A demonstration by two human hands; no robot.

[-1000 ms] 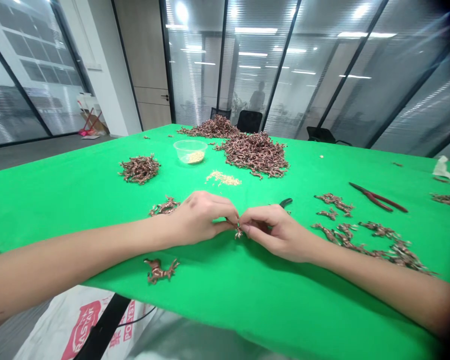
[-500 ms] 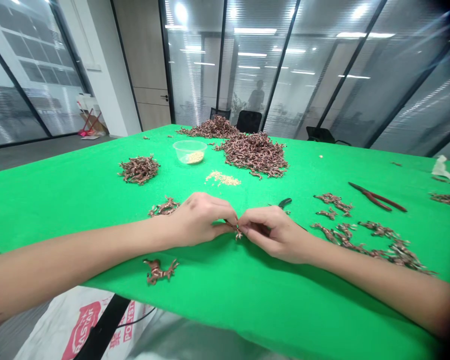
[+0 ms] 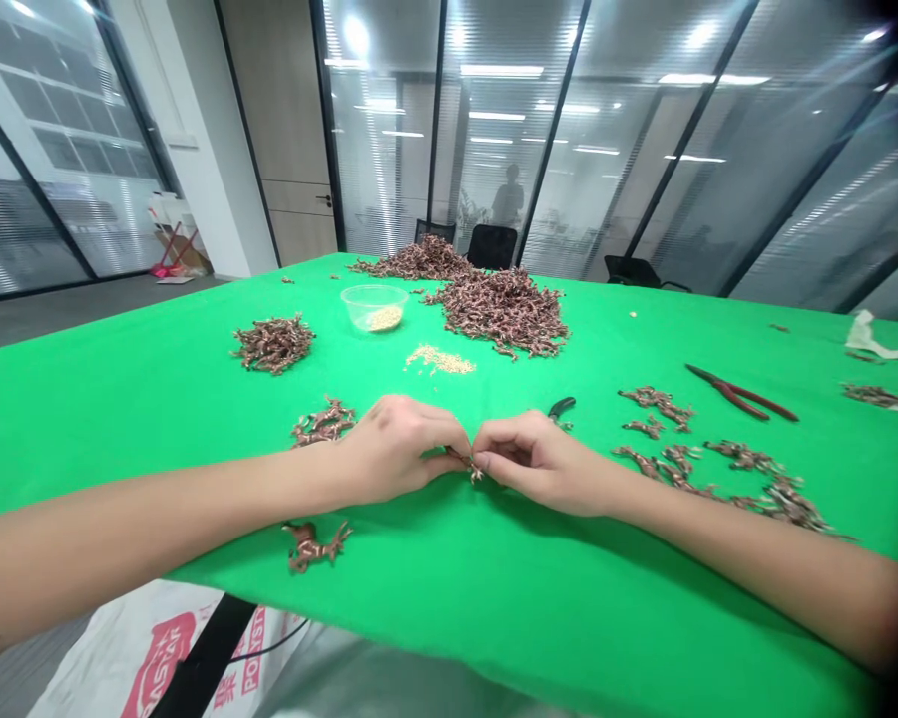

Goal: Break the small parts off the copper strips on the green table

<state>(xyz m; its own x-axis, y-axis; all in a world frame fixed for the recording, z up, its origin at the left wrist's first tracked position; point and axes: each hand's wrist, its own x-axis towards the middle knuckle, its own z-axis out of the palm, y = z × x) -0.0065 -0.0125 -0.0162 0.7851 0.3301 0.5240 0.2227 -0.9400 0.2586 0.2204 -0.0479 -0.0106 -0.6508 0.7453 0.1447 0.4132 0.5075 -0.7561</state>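
Note:
My left hand [image 3: 402,447] and my right hand [image 3: 533,461] meet fingertip to fingertip over the green cloth [image 3: 449,588]. Pinched between them is a small brown horse figurine [image 3: 477,475], mostly hidden by the fingers; only a light-tipped end shows below. Another horse figurine [image 3: 315,546] lies near the table's front edge, below my left wrist. Several more figurines [image 3: 324,423] sit just behind my left hand. Beyond my right hand lies a tool with a black curved handle [image 3: 561,407], partly covered by that hand.
Big brown figurine heaps [image 3: 505,311] stand at the back, with a smaller pile [image 3: 275,345] at left. A clear plastic bowl [image 3: 374,307] holds pale small pieces; more pale pieces [image 3: 441,360] lie loose. Red-handled pliers [image 3: 742,391] and scattered figurines [image 3: 744,457] are at right.
Both hands keep their pinch on the figurine, with slight finger shifts. The whole view has moved a little, so the table's things appear slightly lower and further left.

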